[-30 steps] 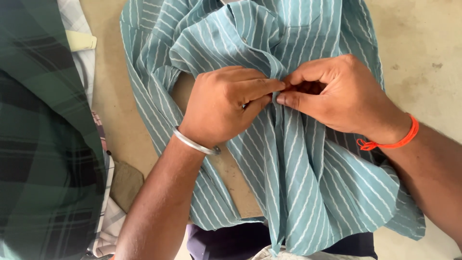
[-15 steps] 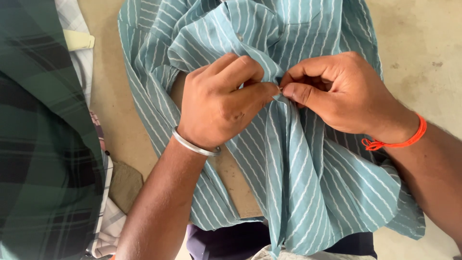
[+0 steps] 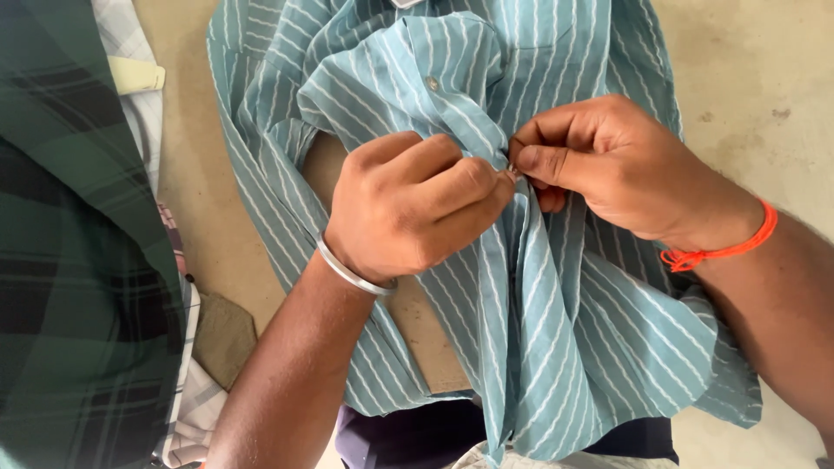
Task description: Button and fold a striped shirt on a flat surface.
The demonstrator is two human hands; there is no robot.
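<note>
Where the person's two forearms come in from the bottom of the view, a dark purple cloth (image 3: 408, 434) lies nearest, under the hem of a teal shirt with thin white stripes (image 3: 556, 339). The shirt is spread across a beige tabletop (image 3: 747, 78) and reaches almost to the near edge. To its right the tabletop lies bare and gives the right arm open room. On the left only a narrow bare strip parts it from a heap of checked clothes, topped by a dark green plaid garment (image 3: 78, 287) that fills that side.

Further in, the left hand (image 3: 413, 213), with a metal bangle (image 3: 350, 271) at the wrist, has its fingers curled shut, thumb and forefinger pinching the front edge of the shirt. The right hand (image 3: 608, 165), with an orange thread band (image 3: 725, 250) on its wrist, meets it fingertip to fingertip, its fingers pinched on the opposite edge. Whether a button sits between them I cannot tell. One small button (image 3: 432, 83) shows on the folded placket just beyond the left hand.

Compared with half a second ago, the left hand has rolled over so its knuckles face up and has slid slightly lower, while the right hand has barely shifted. The fabric below is gathered more tightly.

Beyond the hands the shirt's chest pocket runs to the far edge of view. The tabletop there is worn and faintly stained.
</note>
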